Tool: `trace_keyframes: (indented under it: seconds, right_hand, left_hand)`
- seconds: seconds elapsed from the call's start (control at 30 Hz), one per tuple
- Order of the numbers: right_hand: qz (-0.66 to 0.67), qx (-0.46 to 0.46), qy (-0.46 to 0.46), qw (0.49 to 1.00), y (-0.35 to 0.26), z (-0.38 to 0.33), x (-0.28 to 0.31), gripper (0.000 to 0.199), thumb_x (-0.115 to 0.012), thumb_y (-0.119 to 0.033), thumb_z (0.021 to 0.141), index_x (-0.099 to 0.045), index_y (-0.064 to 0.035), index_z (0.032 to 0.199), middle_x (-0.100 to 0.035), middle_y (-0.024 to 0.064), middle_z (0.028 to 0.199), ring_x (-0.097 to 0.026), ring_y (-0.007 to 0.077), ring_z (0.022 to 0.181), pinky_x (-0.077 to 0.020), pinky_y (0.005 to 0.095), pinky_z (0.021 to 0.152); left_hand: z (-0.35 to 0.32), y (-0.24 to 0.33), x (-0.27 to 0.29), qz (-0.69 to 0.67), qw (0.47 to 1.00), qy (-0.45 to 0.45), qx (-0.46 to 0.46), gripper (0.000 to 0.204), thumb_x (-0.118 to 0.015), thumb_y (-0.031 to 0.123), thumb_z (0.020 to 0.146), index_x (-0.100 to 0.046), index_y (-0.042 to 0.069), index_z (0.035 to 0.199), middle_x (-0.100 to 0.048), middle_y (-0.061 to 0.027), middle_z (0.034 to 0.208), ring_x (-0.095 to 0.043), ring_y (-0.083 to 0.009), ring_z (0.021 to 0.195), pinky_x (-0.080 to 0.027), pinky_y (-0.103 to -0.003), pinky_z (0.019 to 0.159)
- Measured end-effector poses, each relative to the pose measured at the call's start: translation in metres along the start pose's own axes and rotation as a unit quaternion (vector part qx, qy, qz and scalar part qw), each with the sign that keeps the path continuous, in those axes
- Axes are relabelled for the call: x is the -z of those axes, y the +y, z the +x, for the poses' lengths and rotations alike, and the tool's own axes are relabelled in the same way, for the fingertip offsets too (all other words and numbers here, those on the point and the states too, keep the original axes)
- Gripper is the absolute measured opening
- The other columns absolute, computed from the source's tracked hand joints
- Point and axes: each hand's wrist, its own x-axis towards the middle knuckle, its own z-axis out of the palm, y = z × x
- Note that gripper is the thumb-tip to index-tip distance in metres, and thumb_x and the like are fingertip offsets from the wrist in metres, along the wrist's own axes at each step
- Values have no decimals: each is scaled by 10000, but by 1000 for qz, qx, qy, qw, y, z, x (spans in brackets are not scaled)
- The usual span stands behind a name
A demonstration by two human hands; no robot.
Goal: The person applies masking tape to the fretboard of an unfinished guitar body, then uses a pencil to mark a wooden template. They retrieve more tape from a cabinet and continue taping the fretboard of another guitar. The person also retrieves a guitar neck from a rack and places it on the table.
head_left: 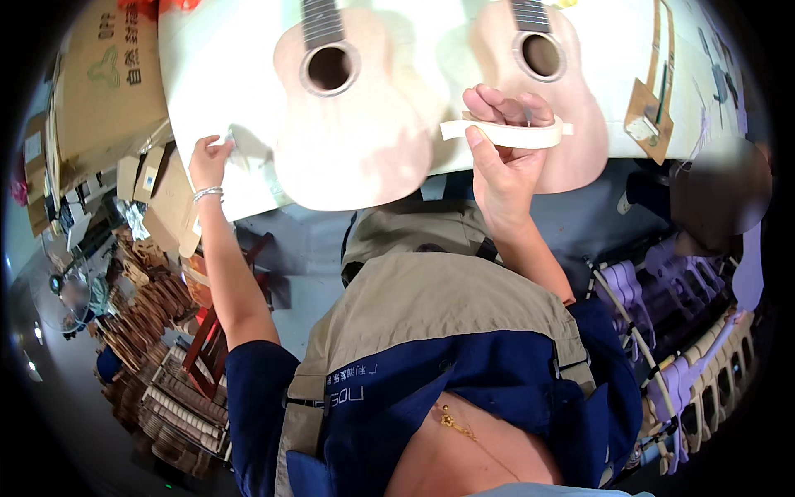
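My right hand [509,178] holds a roll of cream masking tape [517,137], with the thumb and fingers around the ring and a short loose end sticking out to the left. Behind it lies the right unfinished pale wooden guitar body [571,157], face up, with a dark fretboard. A second pale guitar body [352,149] lies face up between my hands. My left hand [210,161] is over the table's left part, away from this guitar. Its thumb and fingertips are drawn together beside a small pale, see-through patch; what they pinch is too small to make out.
Both guitars rest on a white table [248,50]. A large cardboard box [108,83] stands at the left. A brown card piece [650,120] lies at the table's right edge. Racks of wooden parts [149,306] and purple guitar-shaped parts [679,273] flank me. Another person [720,195] is at the right.
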Motion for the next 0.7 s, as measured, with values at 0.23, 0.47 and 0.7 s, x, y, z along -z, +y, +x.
trace_keyframes:
  seconds: [0.23, 0.47, 0.7]
  right_hand:
    - [-143, 112, -83, 980, 41, -24, -55, 514, -539, 149, 751, -329, -64, 1169, -534, 189, 1125, -599, 291, 1016, -357, 414, 1011]
    - [3, -26, -84, 996, 38, -44, -61, 404, -623, 21, 750, -463, -49, 1115, -588, 176, 1111, -522, 325, 1130, -280, 434, 1049]
    - [-687, 197, -97, 693, 64, -18, -20, 518, -663, -58, 717, -560, -175, 1211, -659, -10, 915, -582, 160, 1004, -74, 487, 1094]
  left_hand:
    - [-125, 170, 5, -369, 902, -38, -221, 202, -784, 192, 640, -673, 106, 786, -465, -60, 936, -442, -206, 992, -360, -329, 878]
    - [-149, 166, -16, -458, 874, -94, -130, 155, -777, 146, 669, -652, 69, 720, -470, -64, 889, -460, -182, 871, -394, -280, 774]
    - [-117, 136, -27, -186, 964, 14, -191, 213, -773, 272, 665, -643, 103, 654, -480, -1, 835, -415, -194, 893, -238, -348, 812]
